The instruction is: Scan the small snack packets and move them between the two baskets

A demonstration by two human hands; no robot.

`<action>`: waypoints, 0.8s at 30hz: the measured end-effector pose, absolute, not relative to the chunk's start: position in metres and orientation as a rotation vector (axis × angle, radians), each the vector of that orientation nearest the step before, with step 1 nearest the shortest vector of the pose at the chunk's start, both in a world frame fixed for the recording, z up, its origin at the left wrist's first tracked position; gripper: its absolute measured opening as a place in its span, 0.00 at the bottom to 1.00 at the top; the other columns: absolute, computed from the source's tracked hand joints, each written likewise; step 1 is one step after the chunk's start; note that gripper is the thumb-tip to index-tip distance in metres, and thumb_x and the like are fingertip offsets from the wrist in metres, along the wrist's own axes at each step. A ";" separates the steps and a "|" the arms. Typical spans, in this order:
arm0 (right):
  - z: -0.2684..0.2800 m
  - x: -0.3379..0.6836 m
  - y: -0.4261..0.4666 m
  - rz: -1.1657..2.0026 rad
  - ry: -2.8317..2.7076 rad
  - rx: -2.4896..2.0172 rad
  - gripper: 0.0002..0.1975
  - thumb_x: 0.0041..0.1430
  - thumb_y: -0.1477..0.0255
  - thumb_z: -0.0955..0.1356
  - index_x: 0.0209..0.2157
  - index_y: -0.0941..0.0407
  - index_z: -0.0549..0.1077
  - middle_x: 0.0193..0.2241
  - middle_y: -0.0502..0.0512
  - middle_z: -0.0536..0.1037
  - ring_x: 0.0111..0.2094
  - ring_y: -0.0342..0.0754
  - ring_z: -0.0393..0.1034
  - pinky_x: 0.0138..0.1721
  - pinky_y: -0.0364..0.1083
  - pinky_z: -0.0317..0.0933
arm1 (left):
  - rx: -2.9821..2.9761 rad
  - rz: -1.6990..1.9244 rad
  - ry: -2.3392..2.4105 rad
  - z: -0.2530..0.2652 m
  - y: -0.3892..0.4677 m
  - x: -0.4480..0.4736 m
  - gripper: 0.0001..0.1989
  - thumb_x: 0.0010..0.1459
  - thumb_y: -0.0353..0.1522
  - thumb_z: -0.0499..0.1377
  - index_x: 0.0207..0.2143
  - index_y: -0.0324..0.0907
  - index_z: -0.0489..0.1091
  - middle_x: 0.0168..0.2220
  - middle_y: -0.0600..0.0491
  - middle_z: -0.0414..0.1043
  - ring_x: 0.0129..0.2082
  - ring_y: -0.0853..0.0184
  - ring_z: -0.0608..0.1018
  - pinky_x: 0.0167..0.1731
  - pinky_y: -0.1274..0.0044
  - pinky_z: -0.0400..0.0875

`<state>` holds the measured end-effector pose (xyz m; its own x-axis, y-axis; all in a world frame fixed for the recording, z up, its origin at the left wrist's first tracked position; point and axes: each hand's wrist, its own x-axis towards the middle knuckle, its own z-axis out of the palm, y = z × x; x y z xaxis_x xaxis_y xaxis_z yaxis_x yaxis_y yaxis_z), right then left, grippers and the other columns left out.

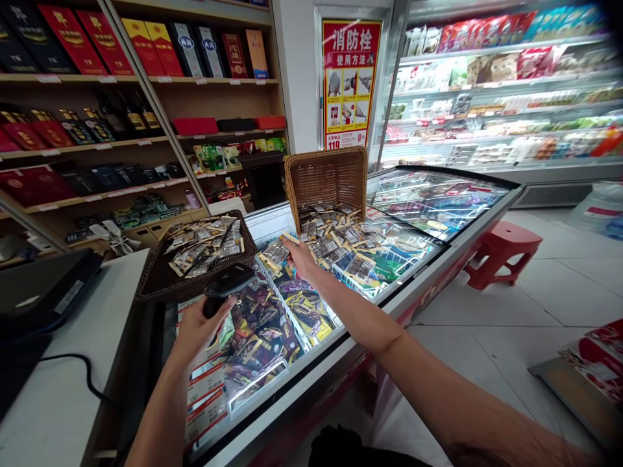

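Head view: packet (274,251) and black scanner (228,279) held apart over a freezer (292,388).
The packet is pinched by the right hand (302,259), far and right of the scanner grasped in the left hand (197,329); its long axis cannot be told.

To your right, a red stool (511,235) stands on the floor (467,353); beyond it glows a fridge (569,172). Ahead of you is a poster (348,78); leftward, boxes (168,48) line shelves (182,80), and a cable (88,371) crosses the desk (48,415).
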<state>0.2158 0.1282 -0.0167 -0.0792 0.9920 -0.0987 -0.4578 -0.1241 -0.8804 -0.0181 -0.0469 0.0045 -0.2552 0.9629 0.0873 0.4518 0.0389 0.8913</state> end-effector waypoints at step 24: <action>-0.020 0.217 0.130 1.480 -0.843 -0.895 0.01 0.73 0.73 0.73 0.44 0.55 0.78 0.19 0.40 0.62 0.20 0.42 0.56 0.21 0.43 0.56 | 1.439 1.172 1.746 0.007 -0.047 -0.007 0.32 0.44 0.61 0.74 0.26 0.46 0.68 0.16 0.61 0.63 0.18 0.71 0.63 0.20 0.78 0.56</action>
